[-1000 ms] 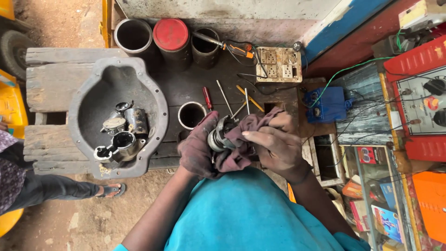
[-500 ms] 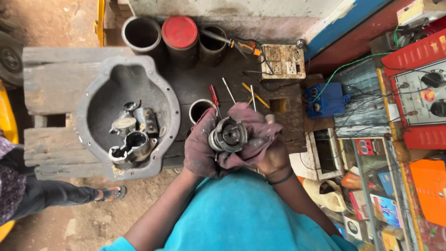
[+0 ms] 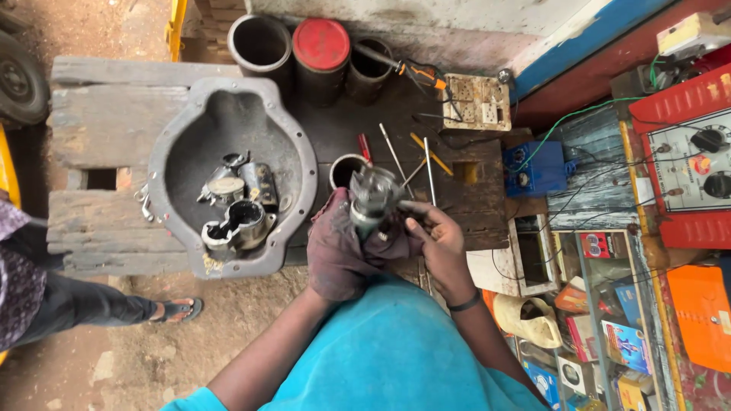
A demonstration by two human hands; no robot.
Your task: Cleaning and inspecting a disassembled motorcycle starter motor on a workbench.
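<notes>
Bystander's foot: standing at the near left, well apart from the work.
Metal pan: lying left of the hands, holding loose motor parts.
Left hand: wrapped in a dark rag, cupping the part from below.
Motor part: being held upright between both hands, above the bench edge.
Right hand: fingers closed on the part's side, steadying it.
Technique: keeping cloth pressed to metal, turning slowly, gripping firmly.
Hand tools: lying just beyond, on the bench.

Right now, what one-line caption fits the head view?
Both hands hold a metal part in a rag over a workbench.
</notes>
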